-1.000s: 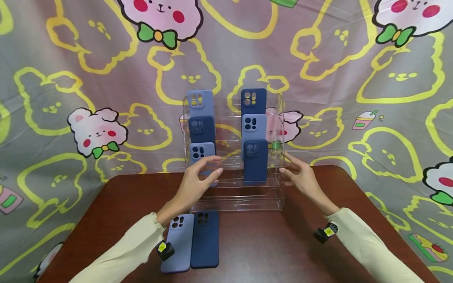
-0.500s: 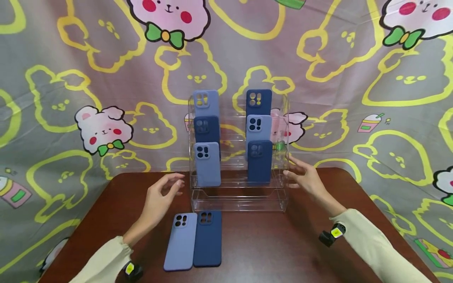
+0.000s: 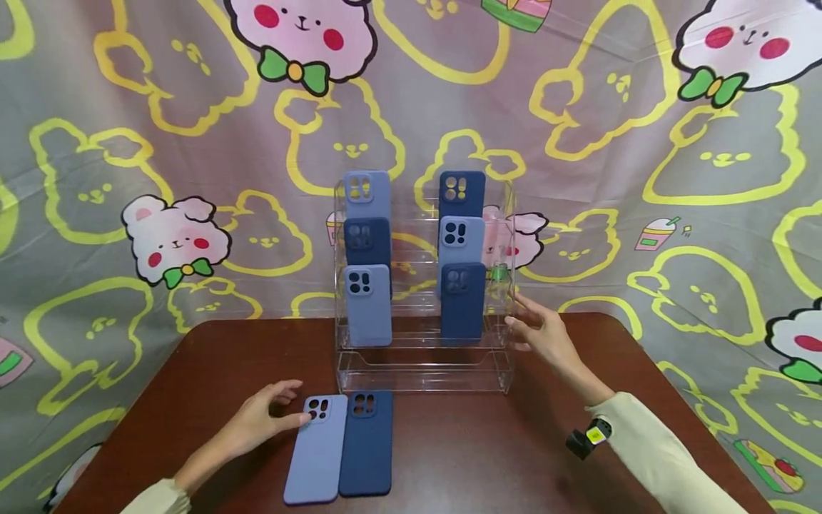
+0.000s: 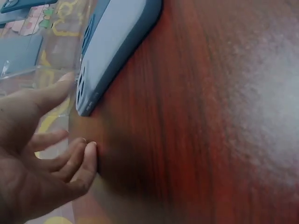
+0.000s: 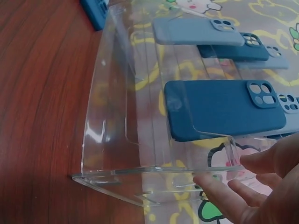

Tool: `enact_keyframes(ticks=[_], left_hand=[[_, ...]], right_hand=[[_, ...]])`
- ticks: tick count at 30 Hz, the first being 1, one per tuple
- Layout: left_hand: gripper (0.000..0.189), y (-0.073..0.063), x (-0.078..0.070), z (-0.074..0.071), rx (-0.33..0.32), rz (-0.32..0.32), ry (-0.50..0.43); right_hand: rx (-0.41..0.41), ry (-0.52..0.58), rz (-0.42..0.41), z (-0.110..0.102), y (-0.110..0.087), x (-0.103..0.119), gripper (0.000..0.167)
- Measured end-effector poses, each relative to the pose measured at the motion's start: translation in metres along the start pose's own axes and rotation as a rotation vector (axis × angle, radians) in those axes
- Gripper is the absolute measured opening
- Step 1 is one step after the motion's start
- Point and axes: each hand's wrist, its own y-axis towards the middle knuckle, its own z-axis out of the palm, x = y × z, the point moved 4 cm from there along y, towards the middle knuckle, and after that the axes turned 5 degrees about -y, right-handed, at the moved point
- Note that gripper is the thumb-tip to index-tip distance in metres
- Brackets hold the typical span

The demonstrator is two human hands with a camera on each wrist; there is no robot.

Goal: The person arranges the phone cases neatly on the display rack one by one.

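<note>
In the head view my left hand [image 3: 260,417] is at the light blue phone case [image 3: 315,457] lying on the table. Its thumb overlaps the camera cutout end, and the other fingers are loosely bent beyond the case's left edge. Beside that case lies a dark blue phone case [image 3: 367,450]. My right hand [image 3: 542,332] rests its fingertips at the right side of a clear tiered rack [image 3: 424,382]; the right wrist view shows the thumb and fingers [image 5: 217,189] extended along the side panel. Light and dark blue cases, among them a front dark one [image 3: 462,307], lean in two columns.
The rack's lowest tier [image 3: 417,357] holds no case. A light blue case [image 3: 369,307] leans at its front left. Behind the brown table [image 3: 481,442] hangs a cartoon-printed cloth [image 3: 578,164].
My left hand has moved from the rack's front left case, out to the left and down to the light blue case on the table. The right hand stays at the rack's side.
</note>
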Motion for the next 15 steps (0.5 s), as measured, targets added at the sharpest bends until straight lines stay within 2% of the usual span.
enact_keyframes(ticks=[3, 8, 15], left_hand=[[0.081, 0.001, 0.0, 0.002, 0.061, 0.037, 0.045], [0.063, 0.003, -0.007, 0.008, 0.098, 0.105, 0.09], [0.054, 0.004, -0.012, 0.013, 0.157, 0.06, 0.029]], right_hand=[[-0.018, -0.027, -0.031, 0.001, 0.0, 0.001, 0.06], [-0.021, -0.052, -0.053, 0.0, -0.001, 0.003, 0.06], [-0.027, -0.066, -0.065, 0.001, -0.002, 0.0, 0.059]])
